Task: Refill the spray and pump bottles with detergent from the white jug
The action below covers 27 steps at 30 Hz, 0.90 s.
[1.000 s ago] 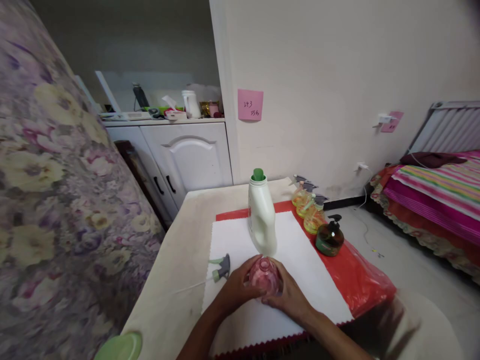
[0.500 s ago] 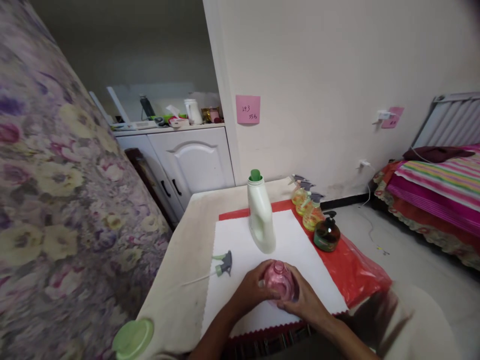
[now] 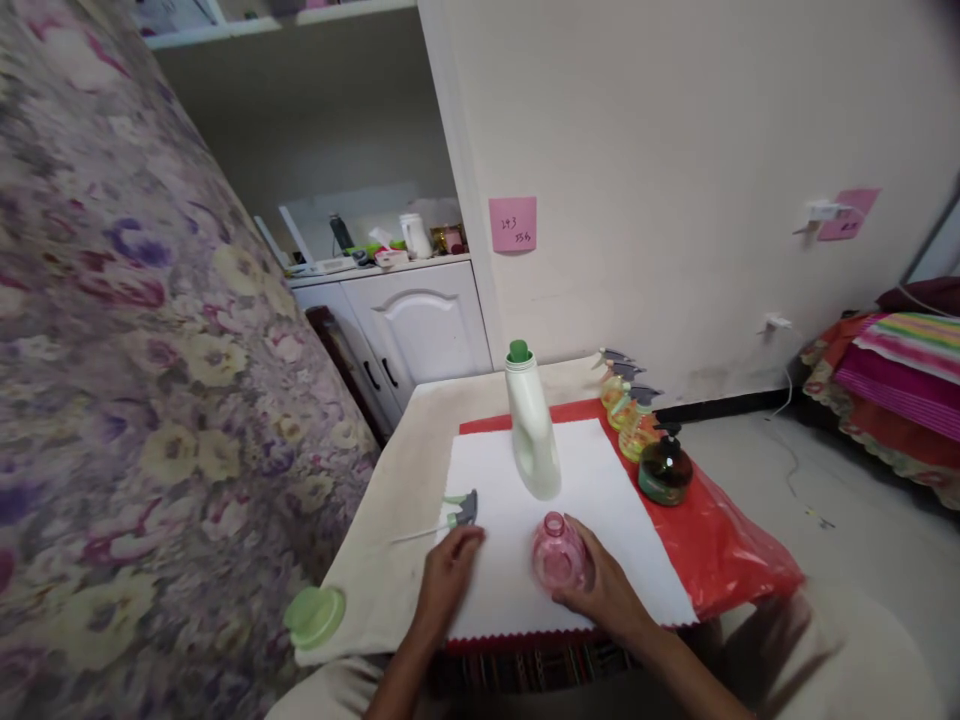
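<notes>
A small pink bottle [image 3: 556,555] without a top stands on the white cloth [image 3: 510,590], and my right hand [image 3: 604,592] grips it from the right. My left hand [image 3: 448,572] is off the bottle, fingers loosely curled, reaching toward the grey-green spray head [image 3: 460,510] with its thin tube that lies at the cloth's left edge. My fingertips are just short of the spray head. A tall white detergent bottle [image 3: 533,434] with a green cap stands behind the pink bottle.
Several yellow spray bottles [image 3: 628,420] and a dark green pump bottle [image 3: 664,472] stand on a red sheet [image 3: 720,545] at the right. A green lid [image 3: 315,615] lies at the table's near left corner. A flowered curtain hangs at left, white cabinet behind.
My left hand has let go of the pink bottle and moved left toward the spray head. My right hand keeps its hold. The view has tilted up and shifted left.
</notes>
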{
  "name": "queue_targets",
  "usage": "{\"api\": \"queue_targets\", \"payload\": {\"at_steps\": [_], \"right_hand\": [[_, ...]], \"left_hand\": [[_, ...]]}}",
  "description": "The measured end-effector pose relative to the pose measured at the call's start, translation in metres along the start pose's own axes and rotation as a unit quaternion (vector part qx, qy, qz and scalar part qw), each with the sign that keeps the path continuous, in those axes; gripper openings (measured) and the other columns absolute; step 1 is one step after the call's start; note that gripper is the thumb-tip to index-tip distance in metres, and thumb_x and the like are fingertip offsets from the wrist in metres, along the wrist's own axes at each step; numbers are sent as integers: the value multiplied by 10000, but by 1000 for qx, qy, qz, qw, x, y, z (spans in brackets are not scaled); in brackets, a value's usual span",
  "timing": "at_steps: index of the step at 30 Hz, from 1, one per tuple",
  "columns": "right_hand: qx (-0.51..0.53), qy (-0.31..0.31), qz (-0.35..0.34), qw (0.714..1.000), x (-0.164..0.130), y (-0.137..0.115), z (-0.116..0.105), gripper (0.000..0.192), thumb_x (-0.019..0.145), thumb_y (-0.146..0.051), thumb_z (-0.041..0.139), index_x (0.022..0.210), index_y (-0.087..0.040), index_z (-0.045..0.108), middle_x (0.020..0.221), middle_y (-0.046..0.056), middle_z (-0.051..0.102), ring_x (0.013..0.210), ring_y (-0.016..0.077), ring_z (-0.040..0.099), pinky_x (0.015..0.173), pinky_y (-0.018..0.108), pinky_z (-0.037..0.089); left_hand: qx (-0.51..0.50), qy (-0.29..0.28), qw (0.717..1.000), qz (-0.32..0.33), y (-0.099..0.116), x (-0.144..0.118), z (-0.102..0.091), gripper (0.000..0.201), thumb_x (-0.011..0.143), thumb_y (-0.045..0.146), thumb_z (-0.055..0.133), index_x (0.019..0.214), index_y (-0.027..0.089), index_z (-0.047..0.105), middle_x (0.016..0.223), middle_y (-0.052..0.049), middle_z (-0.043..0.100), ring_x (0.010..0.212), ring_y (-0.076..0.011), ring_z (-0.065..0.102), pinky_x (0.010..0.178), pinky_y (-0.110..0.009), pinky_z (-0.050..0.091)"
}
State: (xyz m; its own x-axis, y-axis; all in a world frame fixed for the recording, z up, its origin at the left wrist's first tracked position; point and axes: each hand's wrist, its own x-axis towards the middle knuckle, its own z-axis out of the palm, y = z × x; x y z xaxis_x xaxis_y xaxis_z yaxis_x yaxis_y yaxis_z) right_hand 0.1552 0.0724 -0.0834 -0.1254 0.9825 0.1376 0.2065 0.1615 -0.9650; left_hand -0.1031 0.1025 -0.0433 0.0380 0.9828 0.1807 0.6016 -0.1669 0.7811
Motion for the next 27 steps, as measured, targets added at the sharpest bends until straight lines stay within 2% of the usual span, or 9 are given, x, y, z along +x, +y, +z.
{"api": "queue_targets", "payload": {"at_steps": [3,5,8,11,17,21,23,27], "right_hand": [[-1,-3,-1,1000,0,2,0,884,606,-225,757,1389,-241,346,1397,97,494,1270,288,471,1071,449,372],[-1,-2,-6,1000,0,4,0,875,603,-213,752,1382,-241,355,1390,92,500,1263,285,477,1062,438,384],[2,0,-12,1000,1,6,1,871,596,-209,750,1376,-240,362,1378,90,510,1256,284,483,1058,429,390],[-2,2,-13,1000,2,6,1,860,596,-241,757,1366,-228,377,1367,93,518,1249,290,490,1057,425,391],[-8,5,-20,1000,3,7,1,877,574,-222,758,1365,-246,379,1353,84,528,1243,299,494,1051,442,395],[0,5,-19,1000,3,9,1,885,567,-210,758,1366,-259,380,1353,77,527,1246,302,490,1050,450,395],[6,3,-15,1000,3,8,0,899,565,-205,758,1374,-262,370,1367,73,517,1250,298,487,1051,446,394],[15,-5,-5,1000,3,3,-2,893,570,-216,760,1372,-274,374,1366,66,523,1254,300,488,1057,459,388]], "left_hand": [[88,52,995,1,-10,9,-19,281,853,260,449,1056,185,628,1125,-100,654,1114,-257,561,1000,-420,401],[147,61,987,0,-16,15,-24,322,809,183,487,1106,179,611,1177,-112,621,1142,-264,531,1027,-423,361],[216,49,975,-7,-21,22,-21,377,768,93,505,1123,175,599,1143,-115,630,1079,-264,558,978,-410,382],[262,37,964,-10,-20,26,-17,341,783,71,479,1090,162,596,1083,-120,644,1023,-269,573,931,-404,394],[297,37,954,-10,-5,27,-25,233,820,117,452,1016,182,560,1009,-98,654,961,-250,601,838,-348,435],[294,63,954,-5,17,17,-39,263,854,193,425,1102,183,513,1041,-107,651,931,-248,617,806,-346,458],[259,83,962,-2,32,9,-45,292,859,244,442,1140,189,504,1068,-98,652,904,-232,627,809,-339,467],[38,128,991,-24,68,-5,-47,351,825,382,552,1128,205,568,979,-52,689,821,-216,643,769,-334,493]]}}
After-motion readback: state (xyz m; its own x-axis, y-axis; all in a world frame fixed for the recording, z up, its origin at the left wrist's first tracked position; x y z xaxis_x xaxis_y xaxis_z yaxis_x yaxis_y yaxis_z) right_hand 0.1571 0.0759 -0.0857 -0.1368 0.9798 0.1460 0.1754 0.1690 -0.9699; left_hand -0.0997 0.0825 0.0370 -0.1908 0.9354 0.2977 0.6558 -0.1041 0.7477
